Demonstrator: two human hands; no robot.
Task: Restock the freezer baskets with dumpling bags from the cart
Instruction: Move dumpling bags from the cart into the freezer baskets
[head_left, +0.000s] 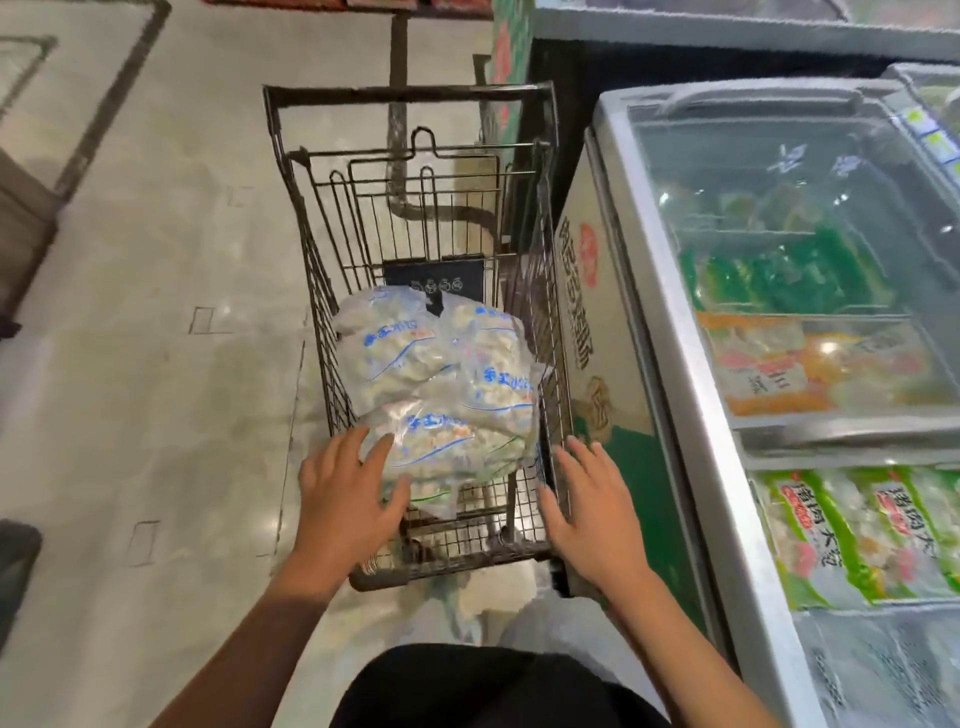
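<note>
Several clear dumpling bags (441, 379) with blue print lie piled in a dark wire cart (311, 244) in front of me. My left hand (345, 499) reaches over the cart's near end with straight fingers, its fingertips at the left edge of the nearest bag (452, 441). My right hand (592, 504) is spread flat by the cart's right side wall, holding nothing. To the right stands a chest freezer (691, 415) with glass lids; its baskets hold green and orange packages (841, 535).
The cart sits close against the freezer's left side. Pale tiled floor (156, 338) spreads out to the left. A second freezer (727, 26) stands at the back right. A dark post (397, 52) rises beyond the cart.
</note>
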